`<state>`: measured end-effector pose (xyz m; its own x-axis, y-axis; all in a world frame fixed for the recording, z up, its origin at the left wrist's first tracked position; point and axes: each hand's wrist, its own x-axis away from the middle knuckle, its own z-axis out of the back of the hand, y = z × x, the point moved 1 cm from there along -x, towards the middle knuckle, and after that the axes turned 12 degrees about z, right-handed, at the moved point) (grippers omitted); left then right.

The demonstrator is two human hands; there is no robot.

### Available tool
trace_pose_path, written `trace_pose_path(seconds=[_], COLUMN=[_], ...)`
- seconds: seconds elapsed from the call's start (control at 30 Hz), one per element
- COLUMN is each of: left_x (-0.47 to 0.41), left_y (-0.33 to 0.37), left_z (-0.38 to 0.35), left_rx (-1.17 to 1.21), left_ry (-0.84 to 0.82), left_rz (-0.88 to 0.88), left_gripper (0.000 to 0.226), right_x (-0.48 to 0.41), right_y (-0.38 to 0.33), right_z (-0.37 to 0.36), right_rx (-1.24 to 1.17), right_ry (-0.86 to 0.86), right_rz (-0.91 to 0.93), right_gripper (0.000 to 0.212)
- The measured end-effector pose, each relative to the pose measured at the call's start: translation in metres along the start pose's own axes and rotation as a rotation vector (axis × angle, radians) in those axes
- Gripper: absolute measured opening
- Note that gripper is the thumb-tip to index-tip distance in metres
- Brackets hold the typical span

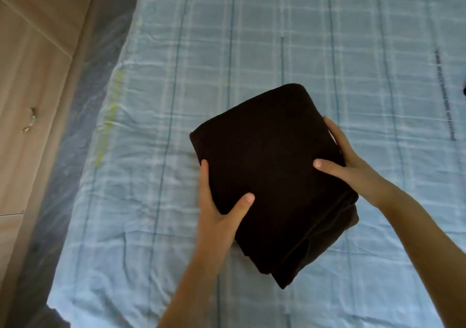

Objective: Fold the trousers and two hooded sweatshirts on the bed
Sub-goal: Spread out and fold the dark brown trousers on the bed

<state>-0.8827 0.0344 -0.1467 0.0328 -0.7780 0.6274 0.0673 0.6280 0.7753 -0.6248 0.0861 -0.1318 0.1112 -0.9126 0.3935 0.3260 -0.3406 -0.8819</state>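
Pale blue checked sheet (252, 25): spread flat, creased towards the near left corner; yellow streak (111, 116) runs along its left edge; dark dashed line (445, 95) marks its right side. Clear plastic film (83, 116): left of the sheet, beside a wooden wardrobe (30, 75); metal handle (29, 120) on the wardrobe door. Small dark item (464, 90) at the right edge: unidentifiable.

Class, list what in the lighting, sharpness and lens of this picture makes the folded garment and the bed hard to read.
Head view: folded garment so dark its layers barely show; sheet stripes bend from the wide lens; wardrobe at left looks soft.
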Motion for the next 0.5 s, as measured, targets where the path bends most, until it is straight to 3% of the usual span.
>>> trace_pose_path(seconds=[0.27, 0.5], left_x=[-0.006, -0.035], left_y=[0.015, 0.091], left_z=[0.025, 0.11], left_rx=[0.069, 0.013], left_ry=[-0.025, -0.004], left_rz=[-0.058, -0.223], left_gripper=[0.092, 0.089], right_x=[0.034, -0.003], right_y=[-0.026, -0.091], right_z=[-0.026, -0.083], right_rx=[-0.108, -0.29], right_ry=[0.249, 0.317], right_rz=[0.09, 0.189], right_gripper=[0.084, 0.085])
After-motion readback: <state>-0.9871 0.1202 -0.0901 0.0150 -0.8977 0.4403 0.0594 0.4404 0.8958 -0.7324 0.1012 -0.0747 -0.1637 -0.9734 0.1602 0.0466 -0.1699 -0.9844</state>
